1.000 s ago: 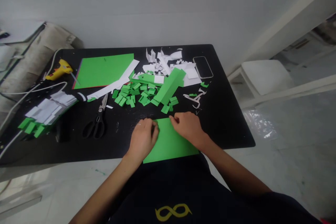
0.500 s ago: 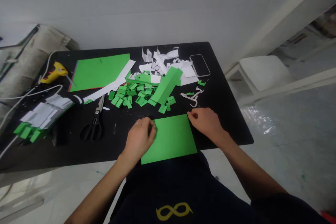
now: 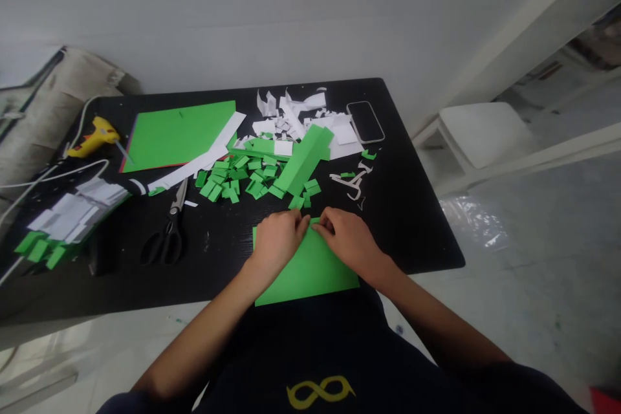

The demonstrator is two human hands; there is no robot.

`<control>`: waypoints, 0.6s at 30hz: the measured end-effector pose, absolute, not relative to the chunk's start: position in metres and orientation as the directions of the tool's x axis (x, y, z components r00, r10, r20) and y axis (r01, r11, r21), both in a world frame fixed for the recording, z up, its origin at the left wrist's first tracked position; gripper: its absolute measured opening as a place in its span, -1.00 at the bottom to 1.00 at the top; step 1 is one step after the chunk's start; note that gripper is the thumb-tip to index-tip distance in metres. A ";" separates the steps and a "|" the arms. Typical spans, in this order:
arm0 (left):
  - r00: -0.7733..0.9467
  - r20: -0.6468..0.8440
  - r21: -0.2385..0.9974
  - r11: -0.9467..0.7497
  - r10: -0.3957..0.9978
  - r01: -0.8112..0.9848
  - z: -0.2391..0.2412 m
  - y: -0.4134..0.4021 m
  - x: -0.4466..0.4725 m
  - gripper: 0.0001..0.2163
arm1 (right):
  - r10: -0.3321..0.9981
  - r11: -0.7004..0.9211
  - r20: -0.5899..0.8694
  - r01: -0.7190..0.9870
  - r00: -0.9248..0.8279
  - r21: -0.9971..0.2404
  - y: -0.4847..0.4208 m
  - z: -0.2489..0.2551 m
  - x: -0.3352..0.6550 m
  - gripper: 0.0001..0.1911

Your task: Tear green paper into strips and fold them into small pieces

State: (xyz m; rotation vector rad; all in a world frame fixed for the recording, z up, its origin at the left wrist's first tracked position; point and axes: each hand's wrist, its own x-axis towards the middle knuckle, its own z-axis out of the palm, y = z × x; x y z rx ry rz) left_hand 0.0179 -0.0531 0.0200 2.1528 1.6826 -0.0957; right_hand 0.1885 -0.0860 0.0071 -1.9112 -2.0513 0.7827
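Observation:
A green paper sheet (image 3: 310, 275) lies at the front edge of the black table, close to my body. My left hand (image 3: 277, 240) is on its far edge, thumb and fingers pinched together near the middle. Just to the right, my right hand (image 3: 350, 240) pinches the same far edge, a small gap between the two. Beyond the hands lies a pile of small folded green paper pieces (image 3: 226, 178). A wider folded green strip (image 3: 303, 162) rests on that pile's right side.
Black-handled scissors (image 3: 167, 229) lie at the left. Farther left are a yellow glue gun (image 3: 97, 138) with its cord and a stack of white and green folded paper (image 3: 72, 217). White scraps (image 3: 291, 113) and a phone (image 3: 366, 121) sit at the back. A white stool (image 3: 485, 126) stands right.
My right hand has moved left from the sheet's far right corner to the middle of its far edge. My left hand has shifted up and right, toward it.

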 end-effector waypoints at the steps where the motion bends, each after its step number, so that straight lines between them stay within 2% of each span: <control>1: 0.270 -0.311 0.262 -0.191 0.911 0.946 0.021 -0.052 0.015 -0.65 | 0.974 0.003 -0.190 0.850 -0.121 -0.526 -0.085 0.007 0.189 -0.85; 18: 0.097 -0.379 0.111 -0.059 0.920 0.992 0.028 -0.052 -0.068 -0.64 | 0.967 -0.048 -0.225 0.789 -0.116 -0.612 -0.080 0.014 0.192 -0.80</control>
